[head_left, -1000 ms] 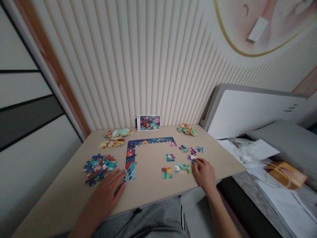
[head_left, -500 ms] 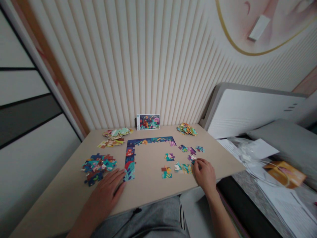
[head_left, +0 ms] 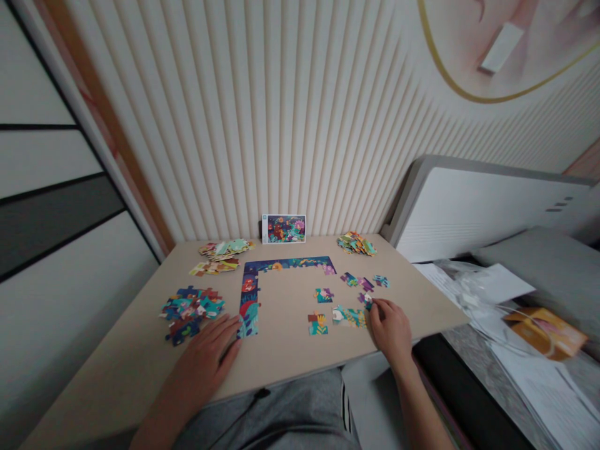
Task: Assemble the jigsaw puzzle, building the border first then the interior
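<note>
My left hand [head_left: 206,356] lies flat on the beige table [head_left: 281,350], fingers spread, its fingertips touching the lower end of the joined puzzle border [head_left: 250,294], an L-shaped dark blue strip. My right hand [head_left: 391,328] rests near the table's right front edge, its fingers curled and pinched on a small puzzle piece [head_left: 367,302]. Just left of it lies a joined teal cluster [head_left: 347,316]. Further small clusters [head_left: 317,323] and loose pieces [head_left: 360,282] lie around it.
Heaps of loose pieces sit at the left [head_left: 190,309], back left [head_left: 222,253] and back right [head_left: 356,244]. A reference picture card [head_left: 284,229] leans on the ribbed wall. A white bed headboard [head_left: 469,212], papers [head_left: 492,287] and an orange packet [head_left: 546,324] are on the right.
Both hands stay in place; only the camera shifted slightly, and my right fingers kept their pinch on the small piece.
</note>
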A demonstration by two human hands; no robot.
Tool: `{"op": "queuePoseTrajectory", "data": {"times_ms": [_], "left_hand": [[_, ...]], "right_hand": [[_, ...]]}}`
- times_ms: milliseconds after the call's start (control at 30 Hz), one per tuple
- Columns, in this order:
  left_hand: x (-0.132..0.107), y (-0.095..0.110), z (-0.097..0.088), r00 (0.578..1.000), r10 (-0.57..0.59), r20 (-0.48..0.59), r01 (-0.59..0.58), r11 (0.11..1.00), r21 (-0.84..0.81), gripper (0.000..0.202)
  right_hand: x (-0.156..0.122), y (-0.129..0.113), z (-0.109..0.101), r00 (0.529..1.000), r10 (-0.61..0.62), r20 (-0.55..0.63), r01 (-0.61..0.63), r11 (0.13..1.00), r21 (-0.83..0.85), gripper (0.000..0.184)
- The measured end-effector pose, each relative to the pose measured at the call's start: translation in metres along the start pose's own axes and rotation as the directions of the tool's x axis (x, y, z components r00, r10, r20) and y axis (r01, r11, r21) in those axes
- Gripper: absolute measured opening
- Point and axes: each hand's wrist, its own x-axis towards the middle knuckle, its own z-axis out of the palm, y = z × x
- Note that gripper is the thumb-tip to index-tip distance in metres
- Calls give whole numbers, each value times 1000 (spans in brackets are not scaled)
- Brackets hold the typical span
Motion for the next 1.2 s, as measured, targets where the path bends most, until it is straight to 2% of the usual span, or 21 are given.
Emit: {"op": "queuePoseTrajectory", "data": {"times_ms": [567, 1067, 1200], "left_hand": [[-1, 2, -3, 999, 7, 41, -9, 999, 33, 42], [0, 4, -5, 1000, -11, 19, 11, 1000, -6, 41], [1, 6, -6, 999, -13, 46, 12, 1000, 11, 42]], "right_hand": [[0, 1, 0, 1000, -16, -10, 16, 1000, 6, 33], [3, 3, -1, 1000, -22, -5, 22, 999, 32, 35], [-11, -12, -5, 994, -113, -4, 113, 991, 74, 33]]}}
